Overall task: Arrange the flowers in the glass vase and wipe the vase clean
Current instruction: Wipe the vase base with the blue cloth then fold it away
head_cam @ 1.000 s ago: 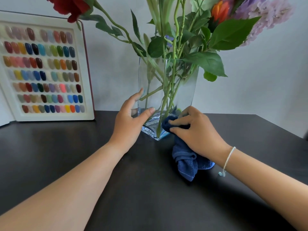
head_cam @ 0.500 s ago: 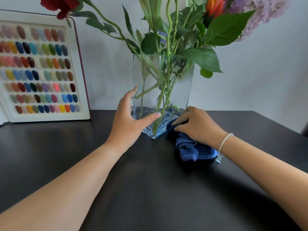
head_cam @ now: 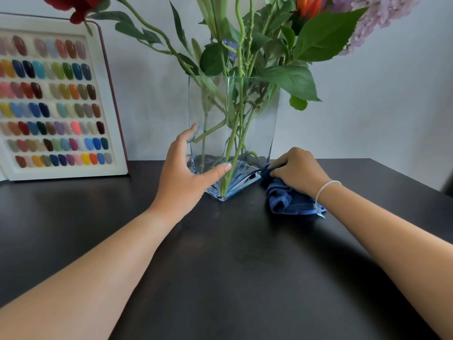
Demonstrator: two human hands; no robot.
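A clear square glass vase (head_cam: 259,123) stands on the dark table (head_cam: 220,266), one corner turned toward me. Green stems and leaves (head_cam: 241,69) fill it, topped by a red bloom (head_cam: 73,6), an orange bloom (head_cam: 307,4) and lilac flowers (head_cam: 382,15). My left hand (head_cam: 186,173) grips the vase's lower left side, thumb across the near face and fingers along the left wall. My right hand (head_cam: 297,169) presses a crumpled dark blue cloth (head_cam: 289,200) at the vase's bottom right corner, on the table.
A white framed board of coloured nail samples (head_cam: 56,99) leans against the grey wall at the left, close to the vase. The table's right edge (head_cam: 416,182) runs diagonally behind my right wrist.
My right hand has slid the blue cloth down and rightward, from the vase's front face to its bottom right corner. My left hand has kept its hold on the vase.
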